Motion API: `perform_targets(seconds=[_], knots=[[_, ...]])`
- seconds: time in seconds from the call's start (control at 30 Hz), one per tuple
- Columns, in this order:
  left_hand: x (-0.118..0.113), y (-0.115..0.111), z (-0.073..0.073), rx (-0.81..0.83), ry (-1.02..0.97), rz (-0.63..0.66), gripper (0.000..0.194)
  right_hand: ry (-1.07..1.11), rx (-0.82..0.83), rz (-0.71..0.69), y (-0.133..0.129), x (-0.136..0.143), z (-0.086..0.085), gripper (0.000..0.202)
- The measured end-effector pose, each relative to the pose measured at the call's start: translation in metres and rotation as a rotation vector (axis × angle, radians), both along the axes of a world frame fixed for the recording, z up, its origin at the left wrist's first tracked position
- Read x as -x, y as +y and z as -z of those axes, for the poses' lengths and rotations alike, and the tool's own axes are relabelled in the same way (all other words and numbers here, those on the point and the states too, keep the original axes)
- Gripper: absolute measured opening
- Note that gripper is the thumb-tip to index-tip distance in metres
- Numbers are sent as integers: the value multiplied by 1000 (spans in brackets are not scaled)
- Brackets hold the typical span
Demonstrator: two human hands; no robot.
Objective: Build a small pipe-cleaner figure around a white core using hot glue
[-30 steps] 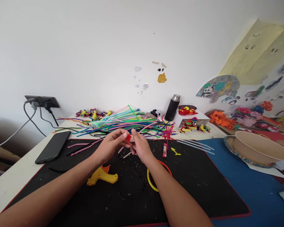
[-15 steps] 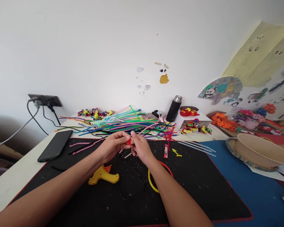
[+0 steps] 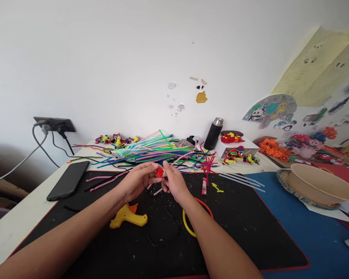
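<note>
A small round red coil (image 3: 159,173), which looks like wound pipe cleaner, sits between my two hands above the black mat. My left hand (image 3: 139,177) pinches it from the left, thumb and fingers closed around its edge. From the other side my right hand (image 3: 175,180) closes on it, fingers curled; its fingertips are partly hidden. Below my left hand lies a yellow glue gun (image 3: 129,216) with an orange trigger. A yellow and red ring (image 3: 187,221) is partly covered by my right forearm.
Behind my hands spreads a pile of colourful pipe cleaners (image 3: 151,149). A black phone (image 3: 68,181) lies at left, a black flask (image 3: 213,133) stands at the back. Clear glue sticks (image 3: 241,181) and a large beige bowl (image 3: 317,186) are to the right.
The red coil has turned, so more of its round face shows between my fingers. Both hands stay in nearly the same place.
</note>
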State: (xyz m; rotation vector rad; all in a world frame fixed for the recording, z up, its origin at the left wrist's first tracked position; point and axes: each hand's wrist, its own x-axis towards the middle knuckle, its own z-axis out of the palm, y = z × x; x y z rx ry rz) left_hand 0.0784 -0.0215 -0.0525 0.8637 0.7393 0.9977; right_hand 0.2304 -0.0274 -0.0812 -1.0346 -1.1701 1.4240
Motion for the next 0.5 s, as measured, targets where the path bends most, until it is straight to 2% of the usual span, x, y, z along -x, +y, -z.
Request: perform_targets(seconds=[0.17,0.5], knots=[[1,0,2,-32,26,53,18,-29,-9,-4,1,0,6,57],[0,-1,4,20,26,71,19,-30,-33,-12,7,1,14,60]])
